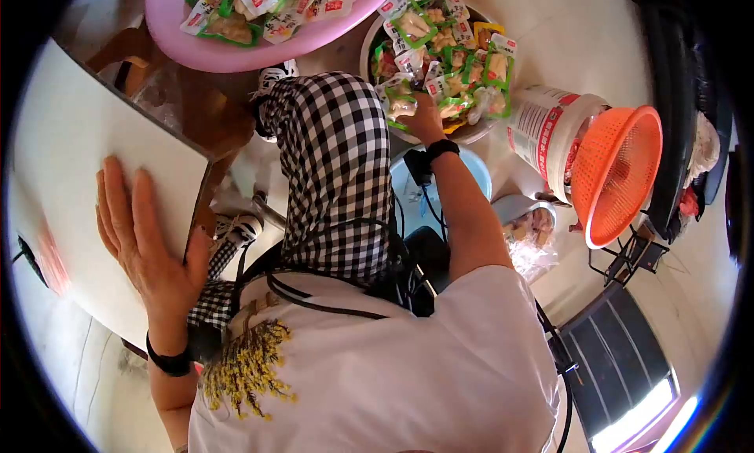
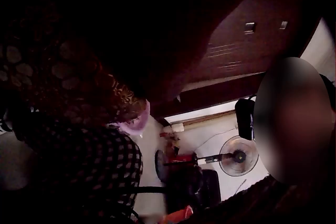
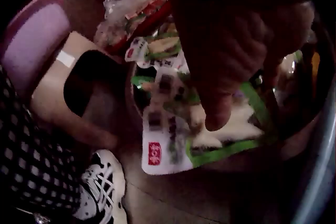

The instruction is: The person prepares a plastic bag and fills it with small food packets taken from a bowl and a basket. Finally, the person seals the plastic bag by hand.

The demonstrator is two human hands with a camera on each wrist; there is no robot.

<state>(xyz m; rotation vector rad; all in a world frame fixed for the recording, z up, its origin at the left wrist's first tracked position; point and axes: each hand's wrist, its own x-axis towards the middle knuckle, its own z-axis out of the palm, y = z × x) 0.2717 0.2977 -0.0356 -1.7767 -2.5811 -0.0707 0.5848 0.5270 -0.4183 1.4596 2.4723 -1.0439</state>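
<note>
My left hand (image 1: 149,241) lies with straight fingers on a white tabletop (image 1: 71,139). The left wrist view does not show it. Over a wide metal bowl (image 1: 364,69) heaped with sealed food packets (image 1: 455,84), my right hand (image 1: 424,121) pinches one green-and-white food packet (image 1: 400,106). In the right wrist view the thumb (image 3: 218,113) lies across the front of that packet (image 3: 231,134), over its clear window with pale pieces inside. The other fingers are mostly hidden in shadow and behind the packet.
A pink basin (image 1: 208,62) with more packets stands beyond my knees. Below the metal bowl sits a light-blue tub (image 1: 477,170). To the right are a white bucket (image 1: 538,131), an orange colander (image 1: 620,178) and a clear bag of brown pieces (image 1: 534,233).
</note>
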